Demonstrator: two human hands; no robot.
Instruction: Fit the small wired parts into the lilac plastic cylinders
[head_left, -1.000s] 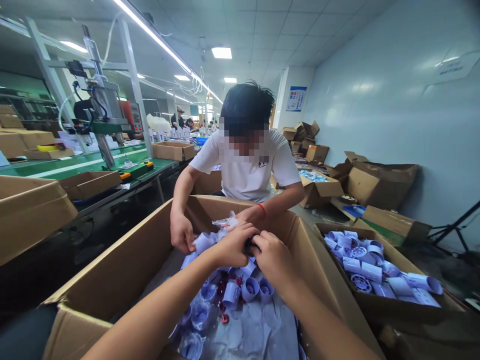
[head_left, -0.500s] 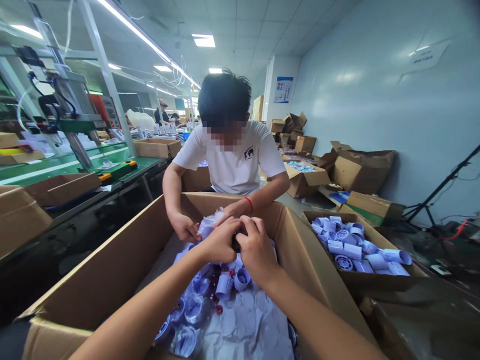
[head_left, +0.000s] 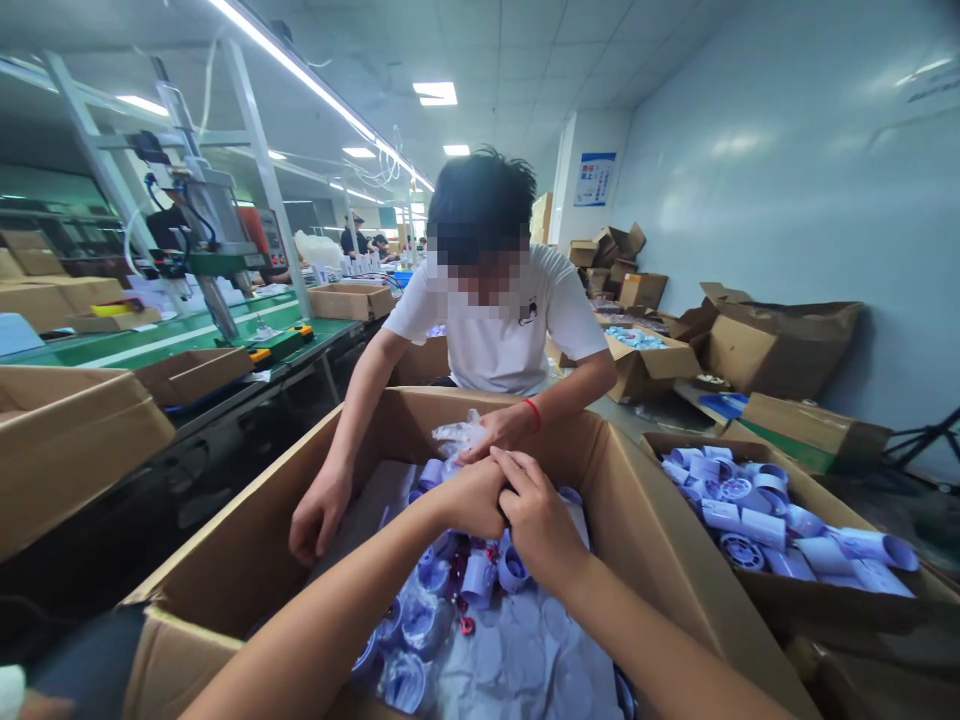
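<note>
Strip lights run under the ceiling of a long workshop, above and behind a big cardboard box. Left of the big box stands a green desk carrying a tall metal machine. Well to its right is a pale wall, and nearer, just beside it, sits a smaller box heaped with loose white tubes.

Over the middle of the big box, the left hand and the right hand are together, touching, with bent fingers meeting. Whatever may be between them is hidden, so I cannot tell if they are clamped on anything. Inside the big box, just below the hands, white cups lie in a pile, some upright and some tipped, with small red parts among them. Several cups on the near left are wrapped in clear film. A pale sheet covers the near part of the contents.

At the far side of the big box, a co-worker in a white T-shirt leans over it. One arm reaches down by its left wall; the other, wearing a red wristband, is beside a clear plastic bag.
</note>
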